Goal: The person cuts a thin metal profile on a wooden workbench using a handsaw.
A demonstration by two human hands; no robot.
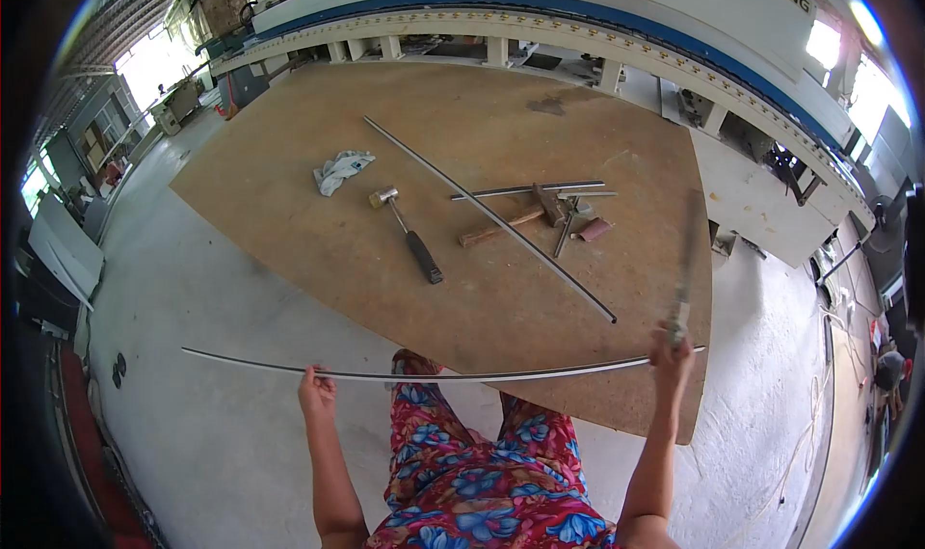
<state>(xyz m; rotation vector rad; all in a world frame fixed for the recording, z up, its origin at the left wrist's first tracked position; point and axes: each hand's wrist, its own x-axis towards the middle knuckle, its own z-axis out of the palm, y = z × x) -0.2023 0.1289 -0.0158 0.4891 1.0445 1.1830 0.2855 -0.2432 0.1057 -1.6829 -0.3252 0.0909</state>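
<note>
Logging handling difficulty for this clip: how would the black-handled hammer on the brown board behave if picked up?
The hammer is probably head-heavy: its chunky head sits on a thinner shaft. It looks stiff, its shaft and handle running straight. The black handle appears thick, so it may be easy to grip.

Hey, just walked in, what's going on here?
A person's left hand holds a long thin strip crosswise in front of their body. The right hand, near the strip's right end, grips a slender object too blurred to identify. A second strip lies diagonally across the brown board, with a black-handled hammer and crumpled cloth to its left.
</note>
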